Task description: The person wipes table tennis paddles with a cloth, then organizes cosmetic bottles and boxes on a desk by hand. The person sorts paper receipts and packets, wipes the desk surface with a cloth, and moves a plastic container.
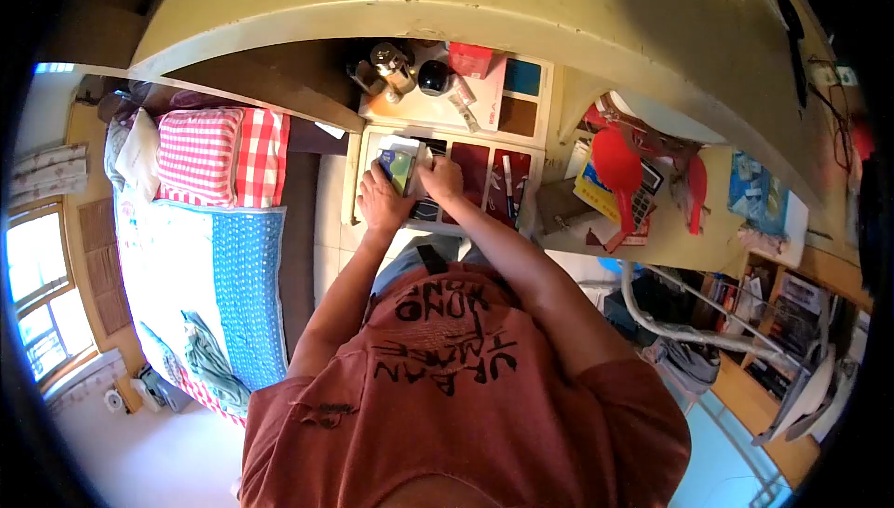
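Between my two hands is a small box (398,163) with a blue and green face and white sides, held above an open drawer (371,140). My left hand (383,198) lies against the box's lower left side with its fingers on it. From the right, my right hand (440,178) grips the box's edge with bent fingers. Dark and red compartments (470,168) of the drawer show right of my hands; one holds slim objects (508,182). Just beyond are a metal cup (392,63), a round black object (433,77), a red box (470,59) and a tube (463,96).
A yellowish desk edge (372,16) curves above the drawer. On the right are red objects (618,173), papers and a blue packet (756,193). A bed (186,266) with checked pillows stands on the left. Metal tubing (643,308) and shelved books are at lower right.
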A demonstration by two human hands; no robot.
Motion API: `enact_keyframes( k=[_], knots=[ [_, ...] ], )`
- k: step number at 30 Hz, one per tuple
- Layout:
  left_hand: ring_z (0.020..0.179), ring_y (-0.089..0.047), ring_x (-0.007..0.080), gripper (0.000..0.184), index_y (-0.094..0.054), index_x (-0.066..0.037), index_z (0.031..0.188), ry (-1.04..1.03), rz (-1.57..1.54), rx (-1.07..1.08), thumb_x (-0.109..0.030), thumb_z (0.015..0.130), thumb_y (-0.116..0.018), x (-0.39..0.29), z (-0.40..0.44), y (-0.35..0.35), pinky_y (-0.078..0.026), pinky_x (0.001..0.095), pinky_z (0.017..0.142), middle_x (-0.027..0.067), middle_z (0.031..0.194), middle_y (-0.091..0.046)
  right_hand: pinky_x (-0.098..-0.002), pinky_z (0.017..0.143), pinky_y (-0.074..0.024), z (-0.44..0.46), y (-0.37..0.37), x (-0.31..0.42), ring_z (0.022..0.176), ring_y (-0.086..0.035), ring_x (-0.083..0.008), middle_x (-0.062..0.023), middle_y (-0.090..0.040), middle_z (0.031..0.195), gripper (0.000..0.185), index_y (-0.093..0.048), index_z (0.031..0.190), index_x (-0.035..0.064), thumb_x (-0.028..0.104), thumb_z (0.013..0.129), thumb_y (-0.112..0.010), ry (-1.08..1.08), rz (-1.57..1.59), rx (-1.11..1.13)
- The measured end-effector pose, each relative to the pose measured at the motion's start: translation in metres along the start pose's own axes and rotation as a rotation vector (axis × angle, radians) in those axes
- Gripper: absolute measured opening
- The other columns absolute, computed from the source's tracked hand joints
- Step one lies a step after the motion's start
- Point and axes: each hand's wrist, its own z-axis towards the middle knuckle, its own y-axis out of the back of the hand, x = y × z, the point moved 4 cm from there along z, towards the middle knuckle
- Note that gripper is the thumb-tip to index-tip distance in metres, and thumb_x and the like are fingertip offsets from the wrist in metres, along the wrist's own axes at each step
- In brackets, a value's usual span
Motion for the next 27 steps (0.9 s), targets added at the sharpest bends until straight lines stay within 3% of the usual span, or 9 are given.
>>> enact_keyframes(
  k=[3,6,11,14,17,19,22,23,27],
  knots=[
    [0.110,-0.050,0.0373,0.096,-0.031,-0.006,0.137,-0.023,0.086,-0.048,-0.028,0.060,-0.084,-0.004,-0.001,-0.006,-0.043,0.0524,0.088,0.0164,0.116,-0.049,-0.0483,0.071,-0.0533,-0.027,0.051,0.027,0.078,-0.067,-0.0384,-0.0202,-0.068,0.082,0.036,-0.064,0.096,0.0052,0.035,0.076,-0.065,0.098,-0.220,0.056],
    [0.110,-0.050,0.0365,0.096,-0.031,-0.006,0.138,-0.023,0.099,-0.058,-0.029,0.060,-0.083,-0.005,-0.002,-0.005,-0.042,0.0521,0.088,0.0156,0.115,-0.049,-0.0488,0.061,-0.0508,-0.035,0.082,-0.012,0.069,-0.065,-0.0368,-0.0147,-0.065,0.076,0.029,-0.053,0.091,0.0081,0.024,0.075,-0.071,0.436,-0.201,-0.240],
    [0.119,-0.046,0.0371,0.109,-0.027,-0.006,0.143,0.005,0.016,0.011,-0.033,0.055,-0.086,-0.002,-0.004,-0.002,-0.040,0.0525,0.095,0.0180,0.124,-0.047,-0.0465,0.065,-0.0506,-0.051,0.152,-0.058,0.076,-0.065,-0.0357,-0.0170,-0.064,0.077,0.032,-0.056,0.090,0.0046,0.028,0.076,-0.073,0.144,-0.429,-0.224],
    [0.135,-0.030,0.0399,0.121,-0.017,-0.005,0.149,-0.085,-0.055,-0.047,-0.033,0.054,-0.088,-0.006,-0.007,0.007,-0.021,0.0554,0.112,0.0260,0.143,-0.031,-0.0460,0.065,-0.0505,-0.043,0.145,-0.084,0.076,-0.064,-0.0362,-0.0172,-0.064,0.077,0.029,-0.059,0.083,0.0040,0.029,0.076,-0.073,0.142,-0.428,-0.074],
    [0.137,-0.027,0.0407,0.116,-0.019,-0.006,0.148,-0.251,-0.103,-0.192,-0.029,0.056,-0.086,-0.019,-0.017,0.026,-0.018,0.0569,0.113,0.0265,0.145,-0.027,-0.0452,0.065,-0.0511,-0.031,0.141,-0.099,0.075,-0.065,-0.0364,-0.0181,-0.065,0.076,0.028,-0.062,0.080,0.0023,0.027,0.074,-0.072,0.091,-0.365,-0.066],
    [0.129,-0.038,0.0414,0.095,-0.033,-0.004,0.142,-0.326,-0.130,-0.285,-0.019,0.062,-0.082,-0.036,-0.024,0.041,-0.029,0.0523,0.109,0.0257,0.137,-0.038,-0.0447,0.066,-0.0515,-0.034,0.161,-0.085,0.075,-0.066,-0.0364,-0.0189,-0.065,0.076,0.028,-0.063,0.080,0.0008,0.026,0.073,-0.072,0.087,-0.261,-0.103],
    [0.101,-0.058,0.0377,0.046,-0.058,-0.005,0.118,-0.557,-0.462,-0.060,-0.003,0.073,-0.069,-0.062,-0.027,0.024,-0.049,0.0410,0.086,0.0178,0.111,-0.057,-0.0442,0.067,-0.0522,-0.031,0.188,-0.092,0.074,-0.067,-0.0362,-0.0208,-0.066,0.076,0.029,-0.064,0.080,-0.0019,0.025,0.072,-0.072,0.074,-0.192,-0.185],
    [0.101,-0.059,0.0348,0.044,-0.060,-0.010,0.118,-0.500,-0.521,0.135,-0.004,0.076,-0.068,-0.069,-0.023,0.009,-0.051,0.0410,0.084,0.0152,0.111,-0.057,-0.0441,0.068,-0.0525,-0.030,0.196,-0.097,0.073,-0.067,-0.0359,-0.0218,-0.066,0.076,0.030,-0.065,0.079,-0.0031,0.025,0.071,-0.072,0.071,-0.220,-0.234],
    [0.099,-0.060,0.0336,0.042,-0.060,-0.012,0.119,-0.663,-0.452,0.096,-0.008,0.078,-0.069,-0.110,-0.014,-0.016,-0.053,0.0420,0.081,0.0141,0.112,-0.056,-0.0443,0.069,-0.0530,-0.030,0.201,-0.108,0.075,-0.068,-0.0368,-0.0226,-0.066,0.075,0.031,-0.066,0.081,-0.0040,0.025,0.070,-0.072,-0.030,-0.329,-0.089]
  ],
)
